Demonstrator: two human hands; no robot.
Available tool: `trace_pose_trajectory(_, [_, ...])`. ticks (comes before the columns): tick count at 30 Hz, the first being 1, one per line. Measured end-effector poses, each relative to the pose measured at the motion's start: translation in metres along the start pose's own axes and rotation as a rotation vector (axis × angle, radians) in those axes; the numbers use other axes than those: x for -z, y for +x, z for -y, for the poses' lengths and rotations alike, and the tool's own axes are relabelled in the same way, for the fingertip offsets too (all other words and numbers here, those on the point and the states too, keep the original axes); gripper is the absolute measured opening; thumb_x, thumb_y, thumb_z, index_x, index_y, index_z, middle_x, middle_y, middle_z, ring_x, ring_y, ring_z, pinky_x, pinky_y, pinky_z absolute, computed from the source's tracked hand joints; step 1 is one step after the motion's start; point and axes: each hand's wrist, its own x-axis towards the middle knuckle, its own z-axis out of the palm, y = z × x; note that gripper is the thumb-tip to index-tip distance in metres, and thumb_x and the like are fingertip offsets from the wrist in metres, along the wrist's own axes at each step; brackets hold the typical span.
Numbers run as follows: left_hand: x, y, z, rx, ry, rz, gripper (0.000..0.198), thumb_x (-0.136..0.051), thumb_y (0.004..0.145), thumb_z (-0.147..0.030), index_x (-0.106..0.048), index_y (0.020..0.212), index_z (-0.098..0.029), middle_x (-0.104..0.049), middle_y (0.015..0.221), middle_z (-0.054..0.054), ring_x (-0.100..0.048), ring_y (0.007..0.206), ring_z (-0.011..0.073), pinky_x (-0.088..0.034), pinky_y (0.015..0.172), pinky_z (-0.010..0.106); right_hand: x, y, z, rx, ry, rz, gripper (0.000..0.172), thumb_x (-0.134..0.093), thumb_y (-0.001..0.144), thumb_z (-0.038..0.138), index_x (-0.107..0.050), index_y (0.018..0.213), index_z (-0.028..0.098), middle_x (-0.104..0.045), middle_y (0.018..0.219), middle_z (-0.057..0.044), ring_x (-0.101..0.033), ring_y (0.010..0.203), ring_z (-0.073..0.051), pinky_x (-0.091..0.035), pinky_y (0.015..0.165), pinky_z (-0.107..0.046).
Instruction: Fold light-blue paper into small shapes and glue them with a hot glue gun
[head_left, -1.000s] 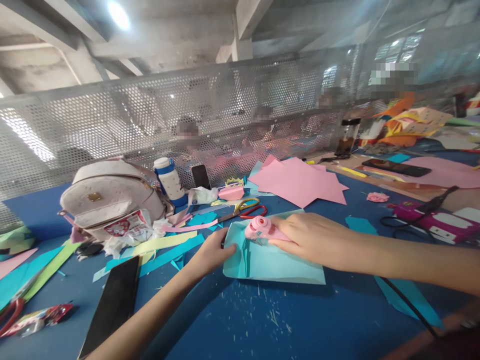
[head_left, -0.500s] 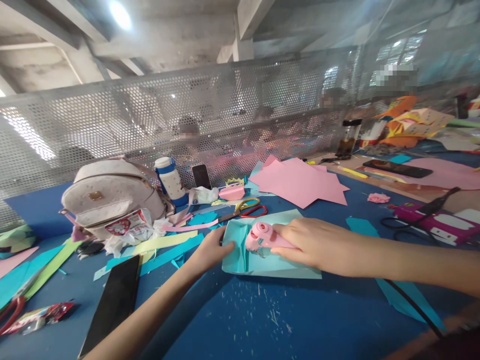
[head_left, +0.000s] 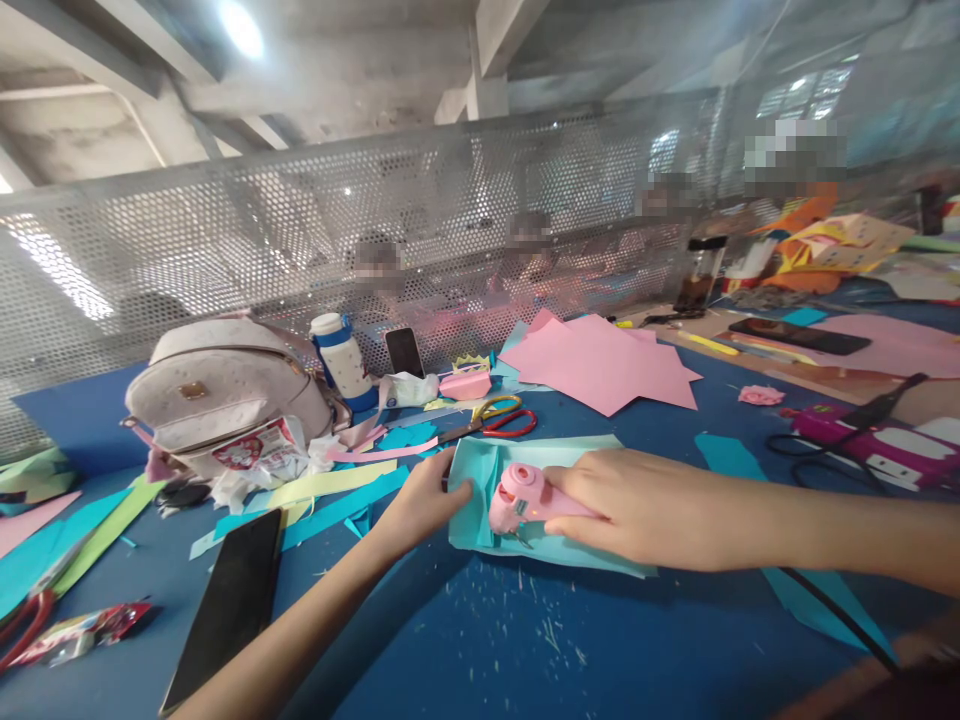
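"Folded blue paper (head_left: 468, 522), where does it sit from your hands?"

"Between them: its left end meets my left hand (head_left: 424, 500), and the rest spreads beneath my right hand (head_left: 619, 508)."

"What are you holding?"

"My left pinches that end, thumb over the rim; my right grips a pink glue gun (head_left: 517, 495) over the paper, near the fold."

Blue table (head_left: 465, 645) | backpack (head_left: 217, 395) | bottle (head_left: 344, 360) | black phone (head_left: 229, 590) | pink rosette (head_left: 761, 396) | paper strips (head_left: 341, 511)

Both forearms (head_left: 795, 525) are bare and slender — the left hand (head_left: 418, 505) and right hand (head_left: 622, 508) bare too.
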Motion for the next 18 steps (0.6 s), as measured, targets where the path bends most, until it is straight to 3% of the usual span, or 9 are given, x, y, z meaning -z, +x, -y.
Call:
trace_pose_trajectory(11, [0.002,0.0,-0.001,-0.014,0.045,0.005,0.028,-0.052,0.076,-0.023,-0.063,0.1,-0.015,-0.069,0.09,0.006,-0.061,0.077,0.0192,-0.046,0.066,0.028,0.006,0.005,-0.011,-0.004,-0.154,-0.148,0.032,-0.041,0.095,0.033,-0.057,0.072,0.018,-0.061,0.068,-0.004,-0.053,0.056,-0.016,-0.029,0.052,-0.03])
trace_pose_trajectory(15, [0.003,-0.001,-0.003,-0.007,0.052,0.007,0.029,-0.053,0.076,-0.024,-0.063,0.101,-0.015,-0.069,0.088,0.005,-0.06,0.074,0.0188,-0.046,0.064,0.027,0.011,0.006,-0.008,-0.028,-0.132,-0.165,0.028,-0.038,0.097,0.031,-0.059,0.085,0.018,-0.067,0.082,-0.005,-0.058,0.063,-0.017,-0.034,0.054,-0.029])
trace_pose_trajectory(18, [0.003,-0.001,-0.003,0.0,0.056,0.008,0.03,-0.052,0.076,-0.024,-0.063,0.102,-0.014,-0.069,0.089,0.006,-0.06,0.075,0.0192,-0.046,0.064,0.027,0.013,0.007,-0.007,-0.078,-0.148,-0.144,0.03,-0.037,0.098,0.033,-0.061,0.089,0.018,-0.067,0.08,-0.006,-0.06,0.064,-0.018,-0.034,0.053,-0.029])
